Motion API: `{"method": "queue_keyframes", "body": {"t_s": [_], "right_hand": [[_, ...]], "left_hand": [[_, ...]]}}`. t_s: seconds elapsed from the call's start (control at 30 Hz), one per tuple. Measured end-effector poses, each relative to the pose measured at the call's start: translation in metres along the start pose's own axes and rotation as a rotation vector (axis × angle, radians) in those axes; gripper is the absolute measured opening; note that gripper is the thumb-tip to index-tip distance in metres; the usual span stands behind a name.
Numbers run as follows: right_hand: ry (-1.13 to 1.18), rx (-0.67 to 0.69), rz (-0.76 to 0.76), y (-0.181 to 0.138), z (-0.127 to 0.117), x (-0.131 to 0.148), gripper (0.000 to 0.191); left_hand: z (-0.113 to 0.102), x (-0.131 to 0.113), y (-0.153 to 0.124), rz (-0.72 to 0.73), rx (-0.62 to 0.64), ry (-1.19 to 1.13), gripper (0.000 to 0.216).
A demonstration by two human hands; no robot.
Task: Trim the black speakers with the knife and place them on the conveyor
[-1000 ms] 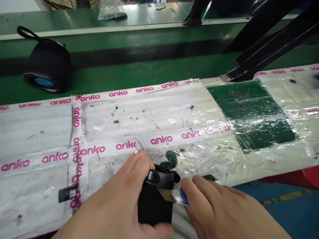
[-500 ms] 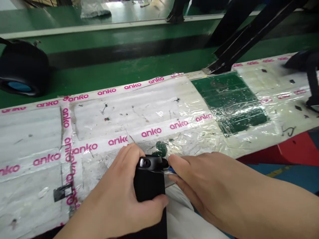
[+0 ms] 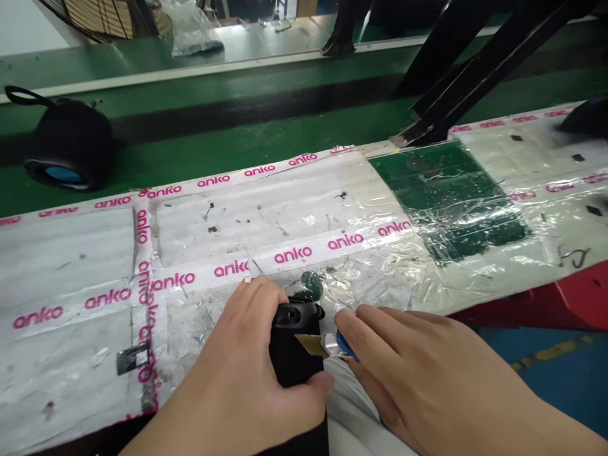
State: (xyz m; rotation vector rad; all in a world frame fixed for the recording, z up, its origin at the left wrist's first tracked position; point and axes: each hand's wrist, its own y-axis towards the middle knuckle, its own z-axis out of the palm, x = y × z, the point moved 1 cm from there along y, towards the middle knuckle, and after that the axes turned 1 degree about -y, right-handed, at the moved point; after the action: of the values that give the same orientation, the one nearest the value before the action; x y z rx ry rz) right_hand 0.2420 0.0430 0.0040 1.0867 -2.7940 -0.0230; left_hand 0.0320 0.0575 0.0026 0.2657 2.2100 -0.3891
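Left hand: closed around a black, matte-sided object with a glossy end piece (image 3: 289,368), thumb bent across its near side; the hand (image 3: 247,370) sits at the near edge of the bench.
Right hand: fingers curled about the blue handle of a utility knife with a silver collar (image 3: 330,345); this hand (image 3: 403,367) is just right of the object.
Blade: pointing left over the black side, just below the glossy end (whether it touches, I cannot tell).
Object's place: between the hands, above pale, folded fabric (image 3: 354,405).
Bench: white sheeting (image 3: 266,234) under clear film and pink-lettered "anko" tape, with a small black rectangular piece (image 3: 127,360) at left.
Beyond the bench: a rounded black speaker-like unit with a blue oval end and a strap loop (image 3: 71,139), on a green surface (image 3: 228,136).
Right edge: a red object (image 3: 565,294) above blue flooring (image 3: 560,373).
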Motion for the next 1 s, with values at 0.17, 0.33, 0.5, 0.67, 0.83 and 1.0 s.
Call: {"method": "queue_keyframes", "body": {"t_s": [0.17,0.33,0.5,0.67,0.83,1.0], "right_hand": [[0.017,0.017,-0.009,0.0,0.002,-0.001,0.031],[0.047,0.014,-0.007,0.001,0.002,0.0,0.026],[0.058,0.052,0.006,0.003,0.003,-0.001,0.029],[0.085,0.052,0.018,0.002,0.006,-0.004,0.032],[0.123,0.189,0.02,0.007,0.005,-0.004,0.031],[0.106,0.39,0.05,0.022,-0.002,-0.009,0.029]], "left_hand": [[0.002,-0.003,0.002,0.004,-0.013,0.001,0.033],[0.002,-0.003,0.003,-0.011,-0.004,0.004,0.033],[0.001,-0.004,0.004,-0.021,0.004,-0.017,0.034],[0.002,-0.004,0.004,-0.006,0.002,-0.015,0.035],[0.004,-0.003,0.004,0.019,0.013,0.005,0.035],[0.004,-0.006,0.003,0.035,-0.007,0.022,0.034]]}}
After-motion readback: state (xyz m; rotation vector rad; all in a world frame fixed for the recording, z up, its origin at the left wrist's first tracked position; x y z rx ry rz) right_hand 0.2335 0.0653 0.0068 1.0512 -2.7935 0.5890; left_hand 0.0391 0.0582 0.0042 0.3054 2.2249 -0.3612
